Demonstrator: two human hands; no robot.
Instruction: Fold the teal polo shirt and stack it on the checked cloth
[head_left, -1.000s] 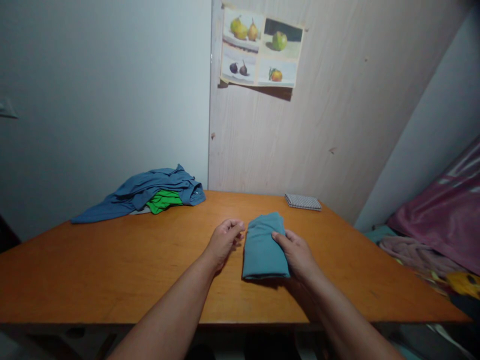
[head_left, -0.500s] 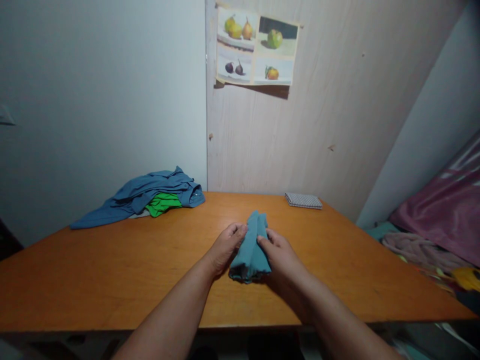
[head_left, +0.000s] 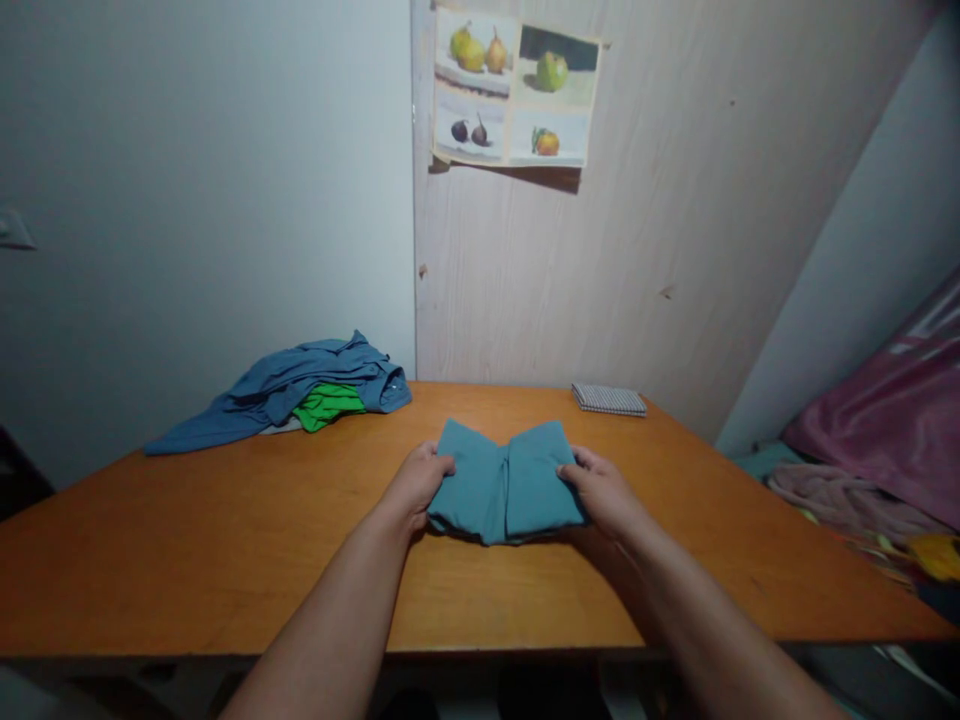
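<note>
A teal folded cloth (head_left: 504, 482) lies spread in two halves on the orange wooden table (head_left: 225, 540), near its middle. My left hand (head_left: 414, 484) grips the cloth's left edge with curled fingers. My right hand (head_left: 602, 490) grips its right edge, fingers closed over the fabric. A crease runs down the cloth between the two hands.
A heap of clothes, a blue shirt (head_left: 285, 385) over a green garment (head_left: 325, 403), lies at the table's back left. A small striped folded cloth (head_left: 609, 400) sits at the back right by the wall. Bedding (head_left: 877, 450) lies to the right of the table.
The teal cloth was a narrow folded bundle a second ago. Both hands took its sides and pulled apart, so it now lies opened out to twice the width.
</note>
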